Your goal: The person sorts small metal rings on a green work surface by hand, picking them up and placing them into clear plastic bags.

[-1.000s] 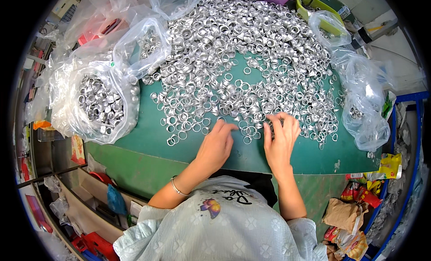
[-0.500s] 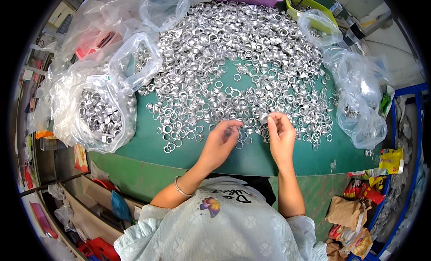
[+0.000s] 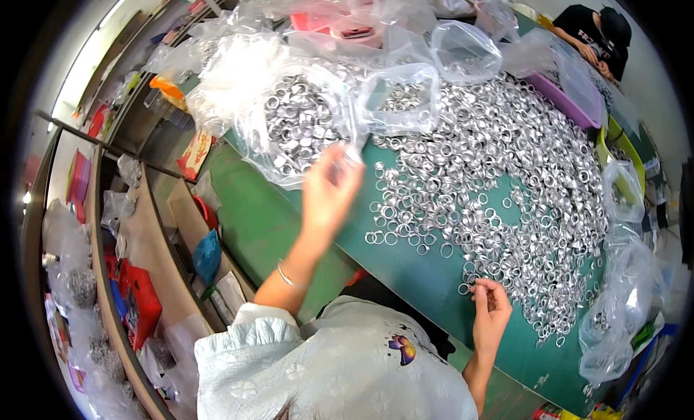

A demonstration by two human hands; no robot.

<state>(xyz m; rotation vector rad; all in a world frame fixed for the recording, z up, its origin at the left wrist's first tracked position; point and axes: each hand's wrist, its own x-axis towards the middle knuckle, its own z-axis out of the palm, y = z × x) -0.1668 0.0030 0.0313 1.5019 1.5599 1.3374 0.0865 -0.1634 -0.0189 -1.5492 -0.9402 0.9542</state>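
Note:
A wide spread of silver metal rings [image 3: 463, 160] covers much of the green table [image 3: 405, 275]. My left hand [image 3: 329, 192], smeared by motion, is raised at the near right edge of a clear plastic bag [image 3: 253, 149] that holds many similar rings. Its fingers are curled, and silvery metal shows at the tips, though blur hides how many pieces. By the near edge of the ring pile, my right hand [image 3: 493, 311] has thumb and fingers pinched together at a silver ring [image 3: 468, 284]; loose rings lie just beyond.
An opened clear bag [image 3: 400, 98] and more plastic film lie along the far left. Purple [image 3: 564, 102] and yellow-green [image 3: 622, 149] bins stand far right, with clear bags [image 3: 614, 319] below. A person [image 3: 596, 40] in black sits beyond. Shelving [image 3: 137, 225] flanks the left.
The view has swung left. My left hand has left the near edge of the pile and moved left to the bag of rings. My right hand stays at the pile.

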